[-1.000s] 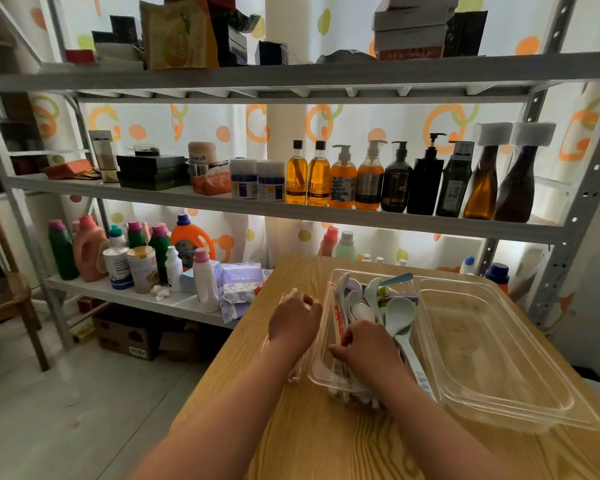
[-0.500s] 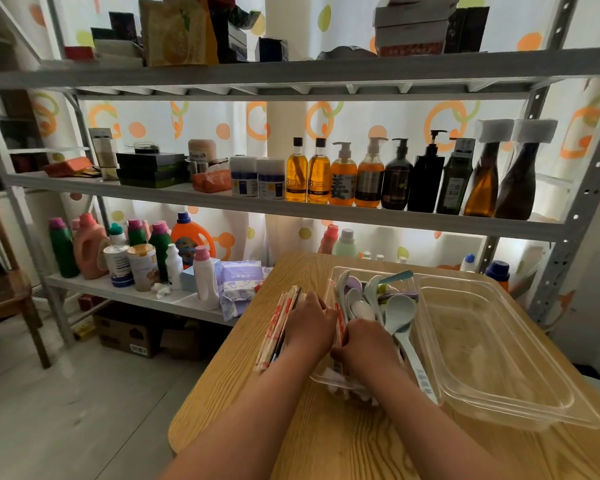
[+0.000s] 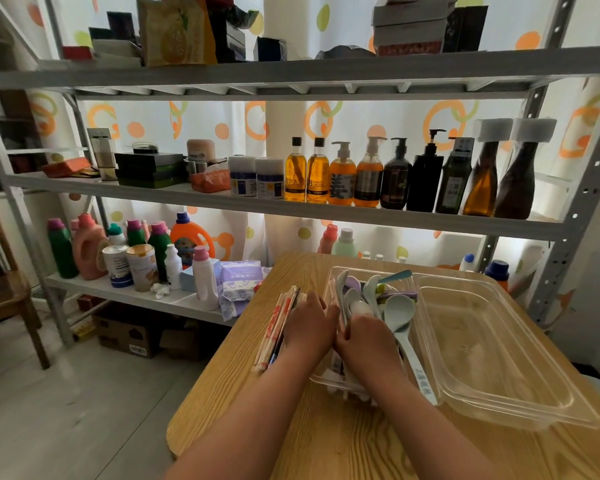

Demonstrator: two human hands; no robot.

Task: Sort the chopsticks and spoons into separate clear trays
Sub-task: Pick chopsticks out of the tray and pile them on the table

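Note:
A clear tray (image 3: 333, 379) in the middle of the wooden table holds several pastel spoons (image 3: 397, 308) and paper-wrapped chopsticks along its left side. My right hand (image 3: 364, 337) reaches into that left side with fingers curled round wrapped chopsticks (image 3: 340, 365). My left hand (image 3: 309, 327) lies against the tray's left rim and touches my right hand; its fingertips are hidden. A bundle of wrapped chopsticks (image 3: 274, 327) lies just left of my left hand. An empty clear tray (image 3: 492, 348) sits on the right, against the middle one.
The table (image 3: 326, 445) ends close to the chopstick bundle on the left. Behind it stands a metal rack (image 3: 291, 206) with bottles, boxes and detergent jugs. A wooden chair (image 3: 7, 299) is at the far left, with cardboard boxes on the floor.
My left hand has moved right from the chopstick bundle to the middle tray's rim, leaving the bundle uncovered. My right hand stays in the tray's left side, and the two hands now touch.

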